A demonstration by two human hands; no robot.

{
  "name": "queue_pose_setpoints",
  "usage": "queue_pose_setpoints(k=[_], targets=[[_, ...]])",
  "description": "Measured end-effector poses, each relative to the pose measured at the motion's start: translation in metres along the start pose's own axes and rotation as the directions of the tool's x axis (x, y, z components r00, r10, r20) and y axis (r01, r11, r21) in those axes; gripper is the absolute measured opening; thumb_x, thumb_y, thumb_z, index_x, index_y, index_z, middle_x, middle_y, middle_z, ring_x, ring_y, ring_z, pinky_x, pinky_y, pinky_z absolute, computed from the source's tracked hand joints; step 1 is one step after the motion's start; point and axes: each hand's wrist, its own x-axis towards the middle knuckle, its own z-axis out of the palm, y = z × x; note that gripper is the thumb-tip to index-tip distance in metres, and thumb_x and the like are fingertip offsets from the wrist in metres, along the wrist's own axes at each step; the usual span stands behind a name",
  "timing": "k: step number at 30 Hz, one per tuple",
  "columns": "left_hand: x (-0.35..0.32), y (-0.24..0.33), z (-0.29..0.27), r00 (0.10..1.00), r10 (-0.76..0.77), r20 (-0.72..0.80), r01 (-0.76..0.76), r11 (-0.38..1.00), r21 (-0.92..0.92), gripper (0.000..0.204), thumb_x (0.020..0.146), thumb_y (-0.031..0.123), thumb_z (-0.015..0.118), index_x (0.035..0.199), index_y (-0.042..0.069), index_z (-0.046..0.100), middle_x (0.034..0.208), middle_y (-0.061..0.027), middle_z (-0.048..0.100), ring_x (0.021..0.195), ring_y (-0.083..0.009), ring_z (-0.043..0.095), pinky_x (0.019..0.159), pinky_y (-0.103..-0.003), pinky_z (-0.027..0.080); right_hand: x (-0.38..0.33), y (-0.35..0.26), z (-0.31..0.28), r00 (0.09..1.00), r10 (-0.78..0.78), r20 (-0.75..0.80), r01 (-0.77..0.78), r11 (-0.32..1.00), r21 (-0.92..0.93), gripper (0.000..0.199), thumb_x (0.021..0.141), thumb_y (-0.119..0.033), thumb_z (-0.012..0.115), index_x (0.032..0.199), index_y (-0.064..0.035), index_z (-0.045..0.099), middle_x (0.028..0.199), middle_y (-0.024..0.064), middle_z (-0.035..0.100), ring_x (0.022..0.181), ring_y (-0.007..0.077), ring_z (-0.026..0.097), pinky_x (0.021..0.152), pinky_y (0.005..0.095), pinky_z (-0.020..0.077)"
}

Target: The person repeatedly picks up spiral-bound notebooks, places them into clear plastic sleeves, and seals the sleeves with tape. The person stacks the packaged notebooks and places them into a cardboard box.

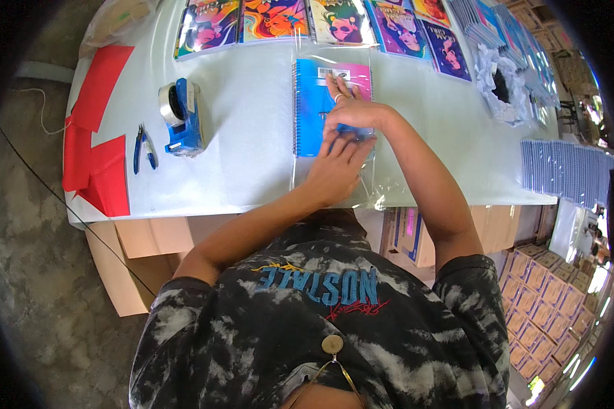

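Observation:
A spiral notebook (308,109) with a blue and pink cover lies on the table in front of me, inside a clear plastic sleeve (366,178) that extends past its upper and lower ends. My right hand (353,111) rests on the cover, fingers stretched toward a white barcode label (344,73) near the top. Just below it, my left hand (335,169) lies over the notebook's lower edge and the plastic, with its fingers spread. The left thumb is hidden from view.
Left of the notebook stand a blue tape dispenser (189,123) and blue-handled pliers (142,148), beside red sheets (106,174). Colourful notebooks (274,19) line the far side. Stacked notebooks (565,170) and a crumpled plastic bag (501,88) occupy the right. Cardboard boxes (158,236) sit under the table.

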Motion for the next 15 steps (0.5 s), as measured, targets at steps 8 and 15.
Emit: queue_pose_setpoints(k=[8, 15], targets=[[-0.077, -0.034, -0.064, 0.942, -0.317, 0.111, 0.299, 0.641, -0.707, 0.014, 0.079, -0.001, 0.063, 0.088, 0.010, 0.066, 0.083, -0.0036, 0.061, 0.077, -0.0108, 0.056, 0.067, -0.025, 0.044, -0.013, -0.015, -0.003, 0.999, -0.046, 0.022, 0.048, 0.994, -0.101, 0.021, 0.063, -0.017, 0.071, 0.082, -0.0257, 0.074, 0.151, 0.0176, -0.008, 0.139, 0.0308, -0.014, 0.111, 0.0484, -0.0022], [-0.096, -0.143, -0.175, 0.116, -0.992, -0.058, 0.853, 0.129, -0.506, 0.042, 0.086, 0.037, 0.056, 0.111, 0.003, 0.060, 0.070, -0.0016, 0.051, 0.060, -0.0108, 0.043, 0.047, -0.026, 0.034, -0.009, 0.004, 0.006, 0.961, -0.074, -0.265, 0.054, 0.995, -0.084, 0.083, 0.053, -0.018, 0.080, 0.128, -0.0173, 0.045, 0.150, 0.0162, 0.014, 0.139, 0.0318, 0.012, 0.111, 0.0477, 0.0103]])
